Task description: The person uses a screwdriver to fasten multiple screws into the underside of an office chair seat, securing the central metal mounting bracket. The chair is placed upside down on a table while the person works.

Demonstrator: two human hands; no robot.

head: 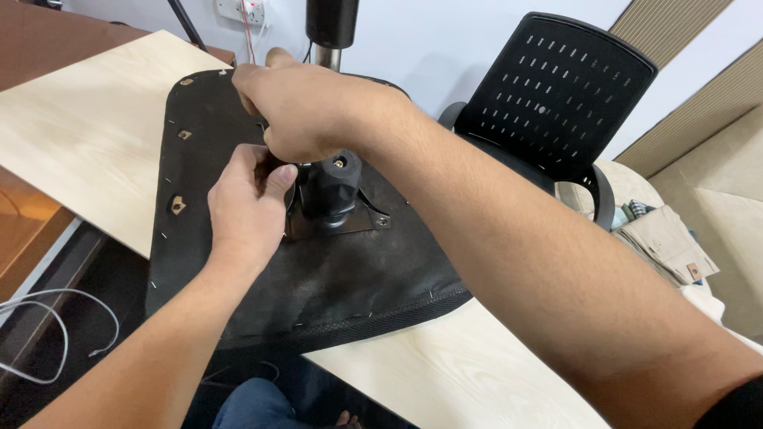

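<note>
A black upholstered seat pad (238, 270) lies upside down on the pale wooden tabletop (79, 135), its long axis running from the near edge toward the far wall, with the narrower end far and the wider, rounded end hanging a little over the near edge. Its underside is covered in thin black fabric, stapled along the border, with small holes down the left side where bare wood shows through. At the middle sits a metal mounting plate (362, 222) carrying a stubby black mechanism (330, 191) that points upward, toward the camera.

The left hand (246, 210) rests on the pad just left of that mechanism, fingers curled in and the thumb pressed against its left side; what it pinches, if anything, cannot be made out. The right hand (310, 107) reaches in from the right over the top of the mechanism, loosely closed with fingers bent down toward it; whether it grips anything is hidden.

Beyond the pad a chrome column with a black sleeve (330, 32) stands upright. To the far right is a black perforated chair back (556, 87), and right of that a heap of folded beige cloth (668, 242).
</note>
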